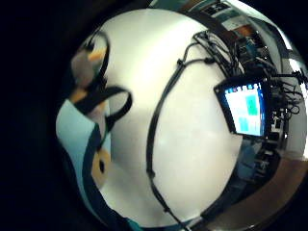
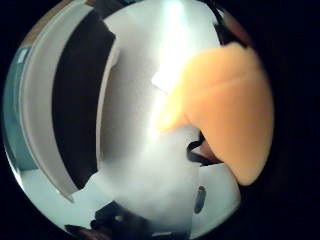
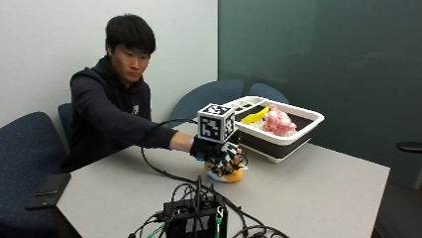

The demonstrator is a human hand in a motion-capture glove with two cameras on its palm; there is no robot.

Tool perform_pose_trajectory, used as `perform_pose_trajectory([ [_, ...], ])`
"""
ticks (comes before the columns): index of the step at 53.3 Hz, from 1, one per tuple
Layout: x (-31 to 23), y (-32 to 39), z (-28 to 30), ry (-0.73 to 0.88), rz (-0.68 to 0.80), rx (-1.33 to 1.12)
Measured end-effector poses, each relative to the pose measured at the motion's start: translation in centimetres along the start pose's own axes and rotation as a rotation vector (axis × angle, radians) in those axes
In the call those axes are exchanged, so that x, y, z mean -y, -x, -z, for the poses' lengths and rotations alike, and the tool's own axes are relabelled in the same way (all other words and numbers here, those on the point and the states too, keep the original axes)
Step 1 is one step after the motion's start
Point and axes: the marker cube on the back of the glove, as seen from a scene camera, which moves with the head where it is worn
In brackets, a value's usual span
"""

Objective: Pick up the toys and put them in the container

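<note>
Now the gloved right hand point(image 3: 212, 148) is down on the grey table point(image 3: 316, 188), just in front of the white container point(image 3: 280, 130), and it is wrapped over a small orange toy point(image 3: 227, 174) that sits on the tabletop. From the outside view the fingers curl down around the toy's top, with the orange base showing beneath them and touching the table. Over on the thumb-side palm view, that orange toy point(image 2: 227, 110) looms big and close, with the container's white rim point(image 2: 37, 100) and dark wall lying further along the table. On the little-finger side there's a pale blue and orange plush body point(image 1: 89, 144) pressed close to the palm, black straps across it.

Inside the container, a pink toy point(image 3: 277, 123) and a yellow one point(image 3: 255, 115) are lying side by side. Near the front of the table, well away from the container, a black box point(image 3: 196, 218) sits with cables spilling out, and a dark phone point(image 3: 49, 190) lies at the table's edge beside the person's sleeve point(image 3: 125, 126).
</note>
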Motion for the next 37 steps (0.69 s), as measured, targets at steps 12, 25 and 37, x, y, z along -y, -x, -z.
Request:
perform_pose_trajectory([
  [12,-2.3,3.1,2.6,0.057,0.050,0.073],
  [25,-5.2,7.5,16.2,-0.132,0.082,0.047],
  [37,-5.6,12.4,25.9,-0.307,0.153,0.096],
])
